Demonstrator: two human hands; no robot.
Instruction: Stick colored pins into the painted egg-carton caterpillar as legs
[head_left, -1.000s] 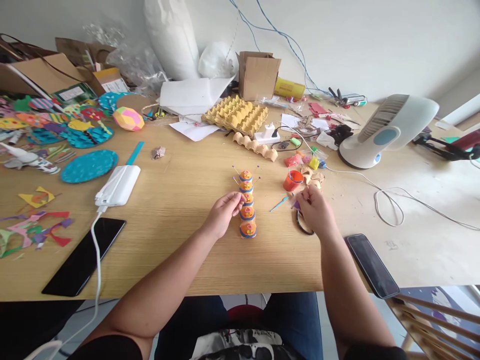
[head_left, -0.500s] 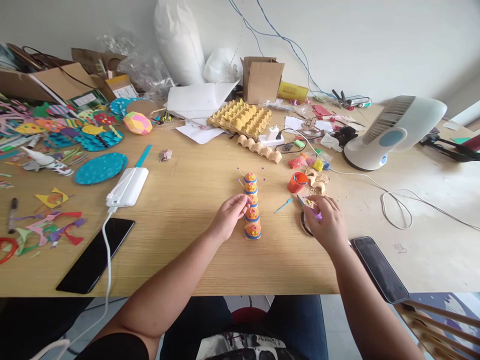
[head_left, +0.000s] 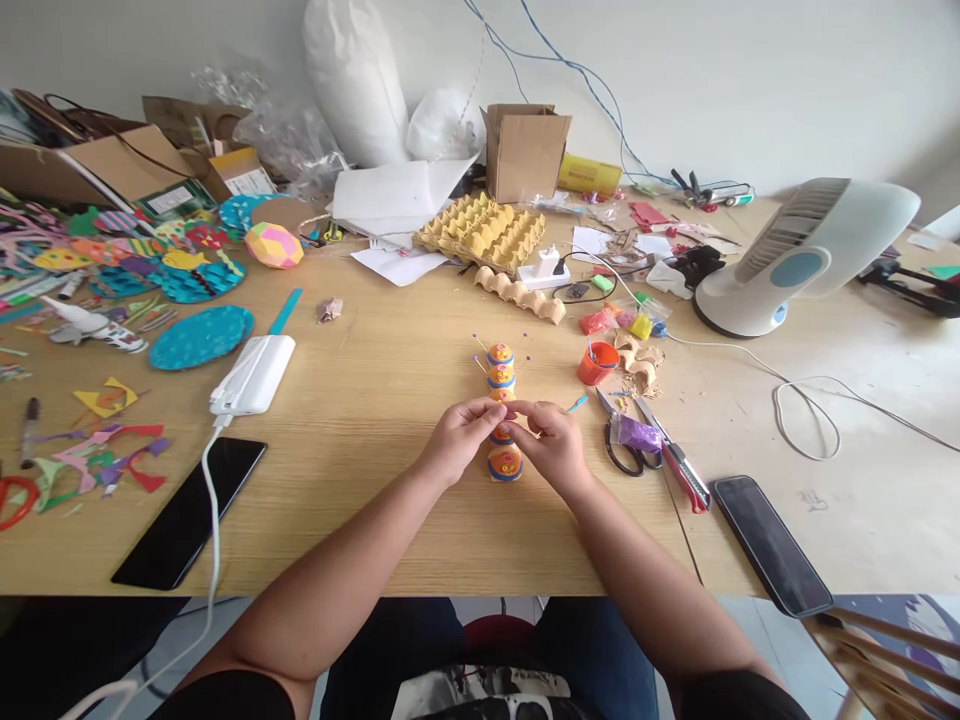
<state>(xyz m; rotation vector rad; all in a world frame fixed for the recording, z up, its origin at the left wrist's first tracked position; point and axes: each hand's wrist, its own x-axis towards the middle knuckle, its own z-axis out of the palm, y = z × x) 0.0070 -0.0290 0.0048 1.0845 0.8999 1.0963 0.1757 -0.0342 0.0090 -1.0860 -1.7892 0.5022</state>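
Right hand (head_left: 556,440): now off the scissors (head_left: 625,462) and over the figure (head_left: 505,465), meeting the left hand (head_left: 461,440); the packet (head_left: 639,433) lies loose on the scissors, no longer in its fingers.
Figure: a row of five bumps on the table (head_left: 360,420), running straight away, its middle under both hands.
Done: orange tops and blue rims where the bumps show, and a face on the nearest.
Sticks (head_left: 475,358): purple-tipped, standing out to both sides at the far end; none shows at the near end.
Purple bit (head_left: 511,412): between the fingertips over the row's middle, small and partly covered, so its shape is hard to tell.
Left grip: thumb and forefinger pinched on the bit.
Right grip: thumb and forefinger closed in from the other side, apparently on it too.
Left over: the bit looks unattached, so work seems unfinished; how much remains cannot be told.
Blue tool (head_left: 577,404): just beyond the right hand.
Red pot (head_left: 595,374): farther off.
Cutter (head_left: 688,478): beside the scissors.
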